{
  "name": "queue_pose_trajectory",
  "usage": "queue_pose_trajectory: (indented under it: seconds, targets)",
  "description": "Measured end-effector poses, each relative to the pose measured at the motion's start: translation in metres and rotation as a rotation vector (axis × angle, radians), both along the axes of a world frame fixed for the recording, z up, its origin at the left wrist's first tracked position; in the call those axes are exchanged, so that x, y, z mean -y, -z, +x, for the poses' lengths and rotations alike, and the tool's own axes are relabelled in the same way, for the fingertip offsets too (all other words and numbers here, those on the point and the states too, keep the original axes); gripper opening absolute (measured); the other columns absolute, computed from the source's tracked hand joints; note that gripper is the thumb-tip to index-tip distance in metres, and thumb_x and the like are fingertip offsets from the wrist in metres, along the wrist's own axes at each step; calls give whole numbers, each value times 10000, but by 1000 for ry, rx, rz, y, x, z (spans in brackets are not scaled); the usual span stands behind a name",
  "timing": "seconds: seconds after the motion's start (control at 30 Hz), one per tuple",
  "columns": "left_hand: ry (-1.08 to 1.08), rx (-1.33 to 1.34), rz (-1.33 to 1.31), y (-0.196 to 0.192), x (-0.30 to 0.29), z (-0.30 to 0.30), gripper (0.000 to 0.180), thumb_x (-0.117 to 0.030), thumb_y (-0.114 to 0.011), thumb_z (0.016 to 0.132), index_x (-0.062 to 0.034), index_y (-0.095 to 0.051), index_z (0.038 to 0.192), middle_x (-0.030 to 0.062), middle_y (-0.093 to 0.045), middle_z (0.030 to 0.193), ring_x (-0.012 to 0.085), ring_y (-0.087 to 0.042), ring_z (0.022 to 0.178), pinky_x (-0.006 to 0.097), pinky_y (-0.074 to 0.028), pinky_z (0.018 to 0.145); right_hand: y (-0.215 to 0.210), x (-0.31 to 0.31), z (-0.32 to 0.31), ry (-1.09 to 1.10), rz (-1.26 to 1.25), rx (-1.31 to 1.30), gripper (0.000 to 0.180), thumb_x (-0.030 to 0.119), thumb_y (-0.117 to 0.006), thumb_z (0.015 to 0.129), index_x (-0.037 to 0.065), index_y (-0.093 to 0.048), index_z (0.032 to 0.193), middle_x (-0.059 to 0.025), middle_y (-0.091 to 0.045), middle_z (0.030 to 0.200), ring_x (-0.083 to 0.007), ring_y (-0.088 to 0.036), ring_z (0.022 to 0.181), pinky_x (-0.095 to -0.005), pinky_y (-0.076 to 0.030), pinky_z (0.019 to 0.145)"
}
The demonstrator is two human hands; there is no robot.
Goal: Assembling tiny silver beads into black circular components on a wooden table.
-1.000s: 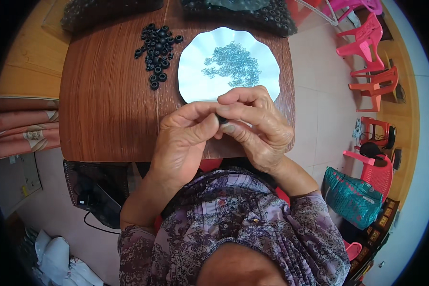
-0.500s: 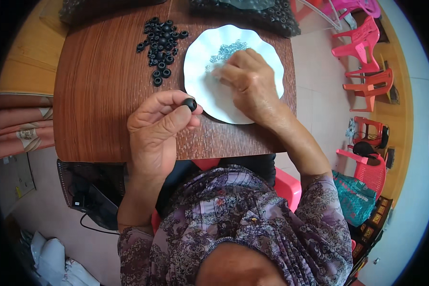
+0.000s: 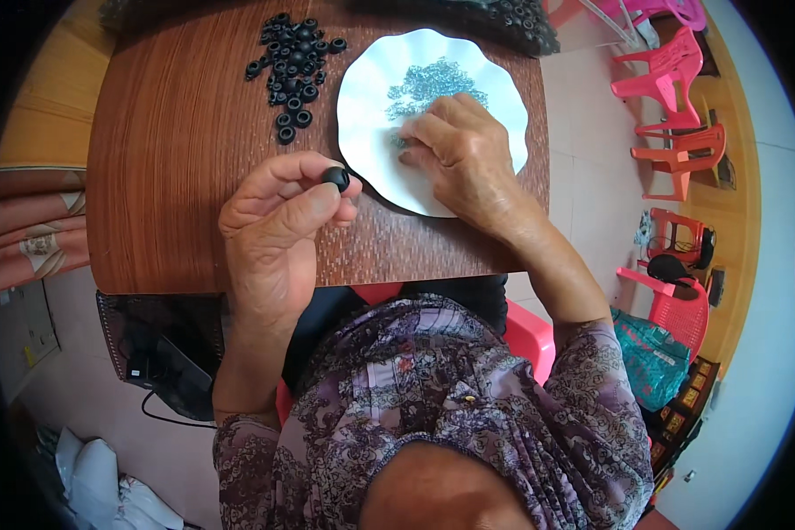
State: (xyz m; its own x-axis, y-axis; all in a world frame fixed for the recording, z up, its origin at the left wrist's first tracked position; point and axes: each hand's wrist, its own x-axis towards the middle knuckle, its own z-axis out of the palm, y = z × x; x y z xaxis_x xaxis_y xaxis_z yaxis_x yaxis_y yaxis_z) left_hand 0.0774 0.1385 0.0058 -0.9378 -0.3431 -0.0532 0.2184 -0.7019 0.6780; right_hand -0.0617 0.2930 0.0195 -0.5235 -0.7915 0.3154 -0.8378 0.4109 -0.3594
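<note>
A small black rubber ring [image 3: 335, 177] sits pinched between the thumb and fingertips of the left hand [image 3: 278, 221], held just above the table [image 3: 168, 159] beside the white plate [image 3: 371, 97]; the right hand [image 3: 459, 155] rests on that plate, its fingers drawn together on the small silvery metal bits [image 3: 433, 84]; a heap of black rings [image 3: 293, 40] lies on the table just left of the plate; pink plastic chairs [image 3: 671, 62] stand off to the right.

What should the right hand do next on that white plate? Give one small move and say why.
Probably pinch one small metal piece off the white plate and carry it to the left hand. The right hand lies fingers-down on the plate beside the heap, apparently gripping nothing yet, while the left hand holds a black rubber ring up at its fingertips above the wooden table.
</note>
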Motion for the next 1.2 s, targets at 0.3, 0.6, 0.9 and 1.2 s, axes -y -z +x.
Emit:
queue_pose_trajectory:
  seconds: [0.3, 0.6, 0.9, 1.2]
  targets:
    - [-9, 51, -32, 4, -3, 1, 183, 5, -615, 808, 58, -605, 983, 136, -662, 875, 126, -635, 719, 220, -515, 687, -2, 1, 4, -10, -40, -15, 144, -33, -668, 691, 6, -572, 790, -104, -569, 738, -268, -562, 702, -356, -460, 602]
    - [-69, 77, -119, -2, -7, -5, 167, 16, -610, 822, 46, -605, 986, 134, -664, 879, 121, -638, 711, 210, -516, 666, -11, -6, 2, 26, -142, 152, 145, -57, -668, 717, 15, -578, 806, -77, -573, 771, -180, -603, 725, -273, -495, 632]
    - [-296, 36, -483, -13, -32, -26, 162, 22, -595, 846, 22, -558, 1004, 47, -612, 891, 67, -553, 783, 188, -449, 723, -27, -8, 15, 216, -540, 943, 128, -58, -684, 744, -9, -638, 854, -44, -647, 824, -106, -599, 764, -235, -499, 708]
    - [-393, -8, -769, -4, -50, -43, 175, 20, -613, 827, -4, -561, 992, 57, -610, 834, 121, -586, 745, 244, -480, 663, -30, -7, 30, 239, -711, 1236, 149, -58, -701, 728, -10, -631, 851, -52, -642, 827, -119, -601, 765, -242, -492, 748]
